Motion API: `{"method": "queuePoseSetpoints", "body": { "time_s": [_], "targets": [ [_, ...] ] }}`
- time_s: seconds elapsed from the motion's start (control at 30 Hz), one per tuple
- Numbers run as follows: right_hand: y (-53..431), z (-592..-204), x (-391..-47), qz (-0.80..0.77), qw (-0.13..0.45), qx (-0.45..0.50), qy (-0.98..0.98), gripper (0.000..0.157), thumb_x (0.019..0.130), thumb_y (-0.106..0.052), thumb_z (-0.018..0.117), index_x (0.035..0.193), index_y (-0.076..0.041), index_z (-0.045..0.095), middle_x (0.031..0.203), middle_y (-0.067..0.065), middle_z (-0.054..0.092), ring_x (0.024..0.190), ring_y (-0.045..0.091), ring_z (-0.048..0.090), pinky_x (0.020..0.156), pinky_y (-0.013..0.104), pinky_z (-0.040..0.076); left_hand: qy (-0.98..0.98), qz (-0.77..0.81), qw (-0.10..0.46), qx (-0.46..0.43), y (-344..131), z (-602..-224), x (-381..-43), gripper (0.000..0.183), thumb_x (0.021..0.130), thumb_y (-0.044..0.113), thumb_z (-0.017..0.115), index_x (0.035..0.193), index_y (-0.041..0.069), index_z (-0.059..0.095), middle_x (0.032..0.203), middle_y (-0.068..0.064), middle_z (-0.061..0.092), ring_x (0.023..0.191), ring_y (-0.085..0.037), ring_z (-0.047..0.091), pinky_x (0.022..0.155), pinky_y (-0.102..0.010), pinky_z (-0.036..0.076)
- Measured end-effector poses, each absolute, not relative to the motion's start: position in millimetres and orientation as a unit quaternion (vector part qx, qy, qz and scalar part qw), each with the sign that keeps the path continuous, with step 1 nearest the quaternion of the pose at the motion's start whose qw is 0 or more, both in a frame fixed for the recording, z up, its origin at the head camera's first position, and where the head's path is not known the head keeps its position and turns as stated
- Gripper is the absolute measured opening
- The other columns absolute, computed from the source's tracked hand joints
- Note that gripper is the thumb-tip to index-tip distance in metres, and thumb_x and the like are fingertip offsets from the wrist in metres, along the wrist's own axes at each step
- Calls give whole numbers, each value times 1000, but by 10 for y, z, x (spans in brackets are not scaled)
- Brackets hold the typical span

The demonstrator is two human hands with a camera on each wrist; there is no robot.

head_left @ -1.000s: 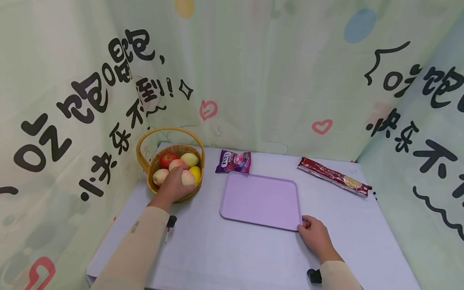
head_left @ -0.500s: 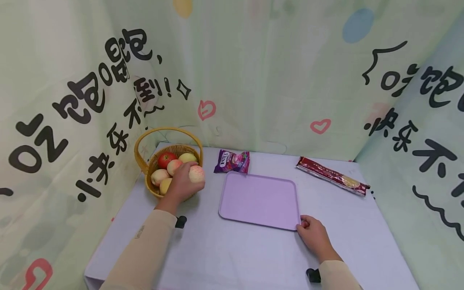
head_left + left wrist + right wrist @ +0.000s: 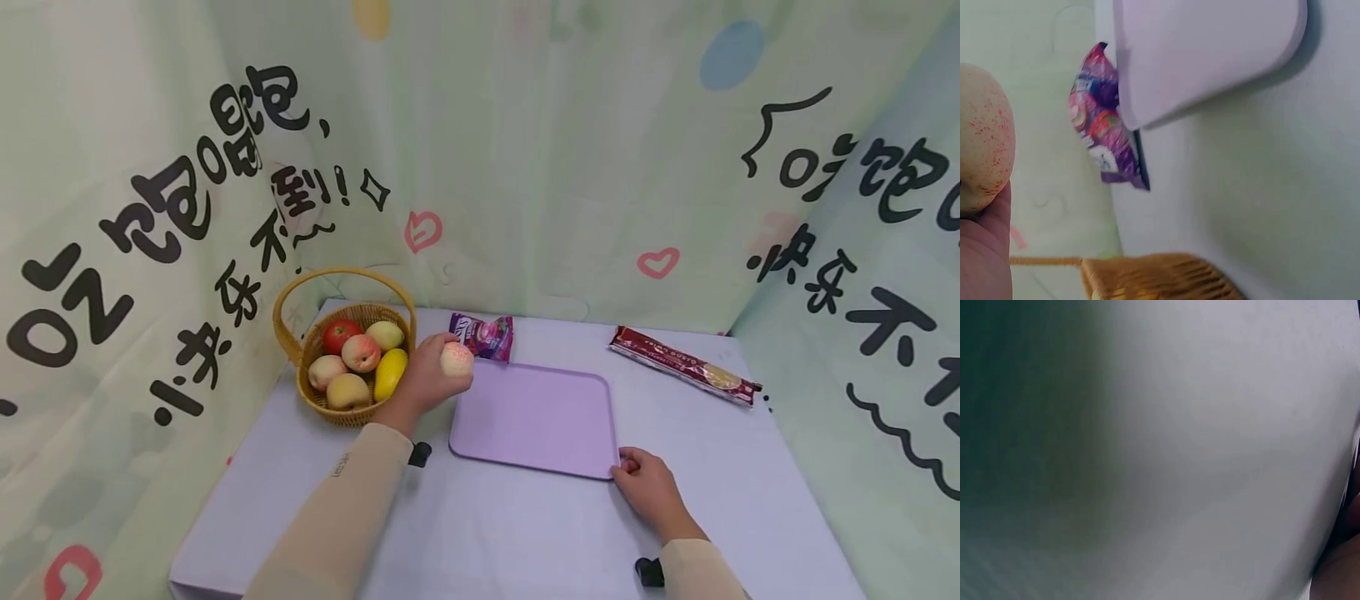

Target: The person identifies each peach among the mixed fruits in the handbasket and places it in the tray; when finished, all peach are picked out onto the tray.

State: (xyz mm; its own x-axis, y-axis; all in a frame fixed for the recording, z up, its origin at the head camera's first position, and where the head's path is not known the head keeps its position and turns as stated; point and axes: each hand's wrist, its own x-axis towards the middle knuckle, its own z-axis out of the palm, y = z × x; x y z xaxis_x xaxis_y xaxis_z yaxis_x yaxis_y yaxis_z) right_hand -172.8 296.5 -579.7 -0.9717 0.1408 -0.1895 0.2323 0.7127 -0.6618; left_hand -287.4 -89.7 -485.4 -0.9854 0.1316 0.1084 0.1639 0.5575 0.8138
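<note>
Pink-flecked peach (image 3: pixel 457 360) in its curled grip, the left hand (image 3: pixel 427 381) hovers between wicker basket (image 3: pixel 327 410) and purple tray (image 3: pixel 536 421). The right hand (image 3: pixel 652 490) pinches the tray's near right corner.

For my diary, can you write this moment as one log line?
left hand: holds peach | right hand: pinches tray corner | basket: other fruit inside
</note>
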Motion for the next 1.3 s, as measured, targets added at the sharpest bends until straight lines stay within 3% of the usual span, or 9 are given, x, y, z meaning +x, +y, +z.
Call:
{"method": "queuePoseSetpoints", "body": {
  "time_s": [0.2,0.67,1.07,1.3],
  "targets": [
    [2980,-5812,-1735,-374,55,97,921,44,93,-17,68,129,8,61,87,6,58,79,19,51,68,28,43,-880,-469,1,-72,-752,-4953,-2924,70,78,30,84,140,17,54,137,-7,58,103,-27,59,86,-44,59],
    [2989,-5826,-1730,-382,54,104,917,44,93,-16,69,129,8,62,86,5,59,78,18,51,68,28,43,-880,-469,-23,-75,-495,-5185,-3024,66,77,26,87,134,12,56,126,-9,63,102,-28,58,90,-46,57],
    [3002,-5805,-1731,-385,50,103,916,43,93,-16,70,128,7,63,85,4,59,78,17,52,71,29,45,-893,-437,-54,-94,-290,-5431,-3191,59,77,28,87,127,13,57,114,-6,62,96,-23,57,84,-39,54],
    [2990,-5818,-1710,-388,44,103,915,42,91,-16,71,126,7,64,84,3,59,77,16,52,70,29,44,-905,-408,-67,-102,-226,-5552,-3194,60,78,28,88,128,11,58,114,-5,61,96,-23,57,89,-41,52]
  ]
}}
